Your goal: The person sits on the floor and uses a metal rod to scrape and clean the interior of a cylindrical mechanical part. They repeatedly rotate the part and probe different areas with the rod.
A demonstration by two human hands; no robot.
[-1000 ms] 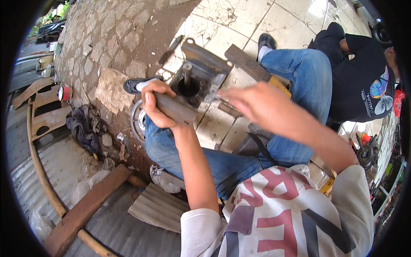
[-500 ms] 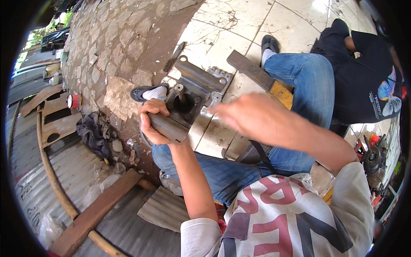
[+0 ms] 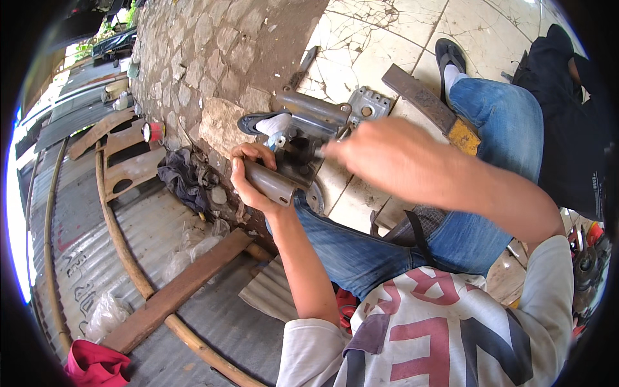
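Observation:
My left hand (image 3: 256,184) is wrapped round one tubular end of a dark, greasy metal part (image 3: 298,149), which is tilted between my knees. A second metal tube (image 3: 316,108) lies along its far side. My right hand (image 3: 380,158) is over the part's right side, its fingers pinched together and smeared by motion. Something small and bright shows at those fingertips, too blurred to name. A grey metal plate with holes (image 3: 369,108) lies just beyond, on the tiles.
A thick steel bar with a yellow end (image 3: 422,100) lies by my right leg. A dark brush-like tool (image 3: 302,69) lies at the tile edge. On the left are stone paving (image 3: 187,71), dark cloth (image 3: 182,177) and corrugated sheets (image 3: 155,226). Another person (image 3: 570,135) sits at right.
The view has shifted left, so the scene sits farther right. The metal part now tilts differently in my left hand. My right hand stays beside it, still blurred.

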